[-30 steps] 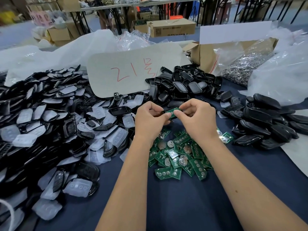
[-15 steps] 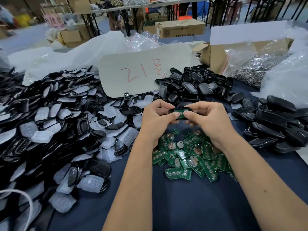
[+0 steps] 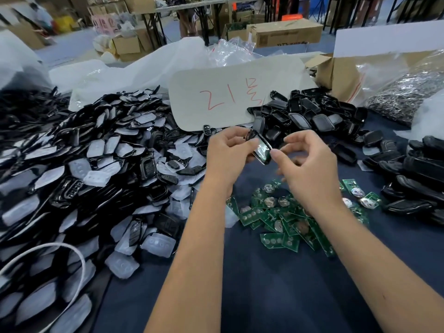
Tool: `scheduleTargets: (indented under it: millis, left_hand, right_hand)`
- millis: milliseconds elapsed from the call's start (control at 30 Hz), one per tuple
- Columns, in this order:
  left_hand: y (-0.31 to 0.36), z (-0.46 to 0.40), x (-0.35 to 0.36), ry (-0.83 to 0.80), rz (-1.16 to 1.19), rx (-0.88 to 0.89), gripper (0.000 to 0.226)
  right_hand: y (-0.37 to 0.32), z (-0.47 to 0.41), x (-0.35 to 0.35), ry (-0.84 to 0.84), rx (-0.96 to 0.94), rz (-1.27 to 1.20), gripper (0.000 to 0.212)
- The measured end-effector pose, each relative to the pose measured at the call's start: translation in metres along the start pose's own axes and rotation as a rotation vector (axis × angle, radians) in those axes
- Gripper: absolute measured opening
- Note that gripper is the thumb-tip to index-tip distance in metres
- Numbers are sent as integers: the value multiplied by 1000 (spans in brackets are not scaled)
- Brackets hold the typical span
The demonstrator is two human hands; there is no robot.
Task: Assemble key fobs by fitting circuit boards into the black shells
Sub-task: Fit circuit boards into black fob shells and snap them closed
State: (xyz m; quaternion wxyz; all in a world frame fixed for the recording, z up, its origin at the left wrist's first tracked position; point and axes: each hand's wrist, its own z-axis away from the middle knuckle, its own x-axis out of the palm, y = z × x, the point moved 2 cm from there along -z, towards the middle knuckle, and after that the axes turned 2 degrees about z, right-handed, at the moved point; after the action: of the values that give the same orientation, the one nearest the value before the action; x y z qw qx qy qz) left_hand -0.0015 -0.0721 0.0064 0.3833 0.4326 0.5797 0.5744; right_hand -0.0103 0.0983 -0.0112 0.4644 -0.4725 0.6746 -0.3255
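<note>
My left hand (image 3: pixel 228 156) grips a black key fob shell (image 3: pixel 260 150) above the table, tilted with its glossy inner side facing me. My right hand (image 3: pixel 310 164) hovers just right of the shell, fingers loosely curled and holding nothing, its thumb tip near the shell's lower edge. Whether a board sits inside the shell cannot be made out. Beneath my hands a pile of green circuit boards (image 3: pixel 283 217) with coin cells lies on the dark blue cloth (image 3: pixel 252 296).
A large heap of black shells and white rubber pads (image 3: pixel 96 176) fills the left. More black shells (image 3: pixel 310 116) lie behind, and closed fobs (image 3: pixel 418 169) at the right. A white card with red writing (image 3: pixel 230 97) leans at the back, beside a cardboard box (image 3: pixel 348 75) and a bag of metal parts (image 3: pixel 403 92).
Both hands pinched the shell and green board together before. Now my right hand has let go and drawn slightly right, and my left hand has turned the shell upward.
</note>
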Motion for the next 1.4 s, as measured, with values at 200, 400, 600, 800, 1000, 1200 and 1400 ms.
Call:
scheduleTargets:
  millis: [200,400,600,800,1000,1200,1400]
  left_hand:
    - [25,-3,-96,89,-299,-49,13]
    - [26,3,-146,190,-363,-92,12]
    - [23,5,-151,219,-343,-57,6]
    - [27,3,-149,217,-316,-47,5]
    - [27,2,-148,232,-305,-41,11]
    - [32,4,-147,251,-282,-24,8]
    - [34,5,-150,267,-264,-27,8]
  right_hand:
    - [-59,56,52,-508,-522,190,10]
    - [-76,90,97,-783,-555,350,18]
    - [-87,88,123,-708,-216,593,39]
    - [-98,89,132,-770,-127,602,47]
    - [-103,86,134,-843,-94,529,38]
    - [-102,90,137,-788,-33,419,30]
    - [-91,74,126,-879,184,189,28]
